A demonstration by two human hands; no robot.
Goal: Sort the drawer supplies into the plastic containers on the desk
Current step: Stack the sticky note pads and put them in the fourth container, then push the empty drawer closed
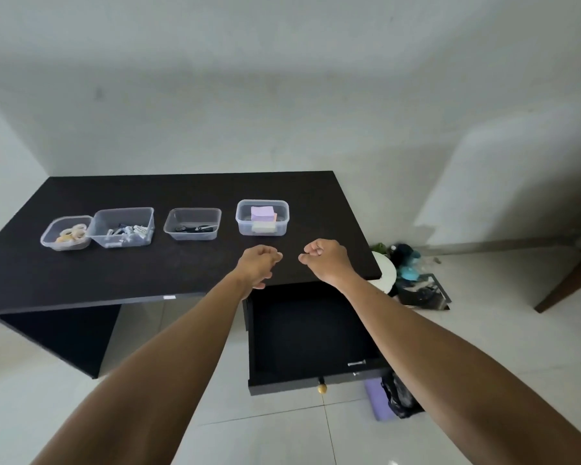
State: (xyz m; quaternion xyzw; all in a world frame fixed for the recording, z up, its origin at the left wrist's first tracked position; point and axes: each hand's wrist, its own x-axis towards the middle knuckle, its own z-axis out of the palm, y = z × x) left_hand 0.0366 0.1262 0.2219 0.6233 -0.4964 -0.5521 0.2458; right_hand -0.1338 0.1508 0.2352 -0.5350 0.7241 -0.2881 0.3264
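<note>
Nearest, at 6 o'clock, the drawer point(316, 380) stands pulled out below the desk point(148, 270), its brass knob point(321, 388) facing the person. Its dark floor looks almost bare. Only a small silver piece point(357, 363) lies by the front wall at 5 o'clock, and whether it is a supply or drawer hardware cannot be told. If it is loose, it should be light, stiff and slick, best pinched at its ends with the fingertips.

Above the drawer, the left hand point(259, 263) and right hand point(326, 260) hover over the desk edge, fingers clenched, with nothing visible in either.

Further on, from 9 to 12 o'clock, a row of tubs holds the sorted supplies: the tub of tape rolls point(66, 233), the tub of mixed small pieces point(123, 226), the tub with black scissors point(192, 224) and the tub of sticky notes point(262, 217).

Floor clutter point(413, 280) at 3 o'clock sits clear of the reach.
</note>
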